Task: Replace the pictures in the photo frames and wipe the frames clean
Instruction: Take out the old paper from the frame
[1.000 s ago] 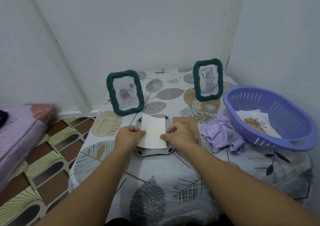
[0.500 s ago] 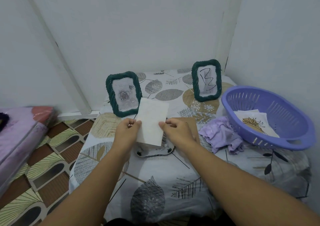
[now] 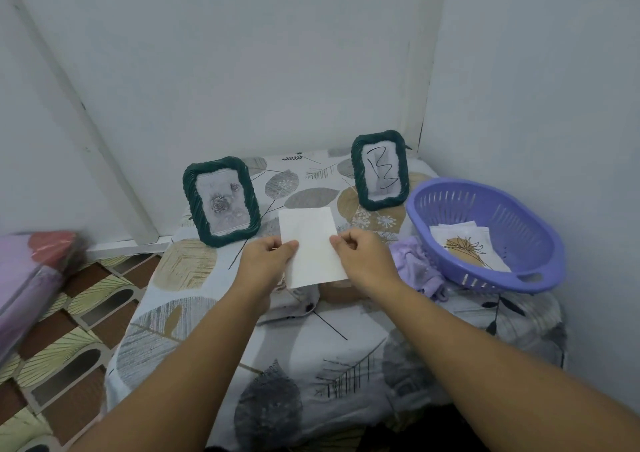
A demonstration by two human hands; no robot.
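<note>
White blank card point(image 3: 310, 245): 1 item, held upright-tilted in the air above the table point(image 3: 311, 365), plain side toward the camera, between the 2 hands. Left hand point(image 3: 265, 261): pinches the card's left edge, thumb on the near face, fingers curled behind; forearm reaches in from lower left. Right hand point(image 3: 363, 261): pinches the card's right edge in the same way; forearm reaches in from lower right. Flat frame point(image 3: 296, 304): 1 item, lying on the table directly below the card, mostly hidden by hands and card. Brown backing board point(image 3: 341, 294): below the card's right corner, partly hidden. Green frame with rose picture point(image 3: 221, 200): standing, behind and left of the card. Green frame with scribbled picture point(image 3: 380, 170): standing, behind and right of the card. Purple cloth point(image 3: 417, 268): crumpled, right of the card, touching the basket. Purple basket point(image 3: 485, 237): far right of the card, holding printed pictures point(image 3: 467, 247).
</note>
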